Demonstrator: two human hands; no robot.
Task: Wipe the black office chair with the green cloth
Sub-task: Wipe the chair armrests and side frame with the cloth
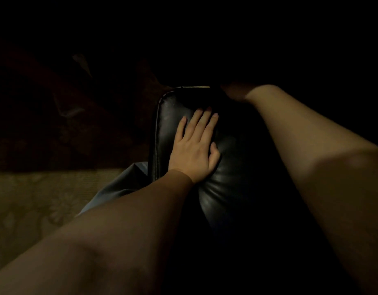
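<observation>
My forearms [124,226] fill the near view. My left hand [195,150] lies flat, fingers straight, pressing the black office chair [232,173] padding. Past it, my right hand [234,93] sinks into shadow at the chair's far edge; I cannot tell its grip. A patterned floor [35,199] shows dimly to the left.

left hand [195,150] lies flat, fingers straight; right hand [235,93] too dark to read.

No text can be read (very dark).
</observation>
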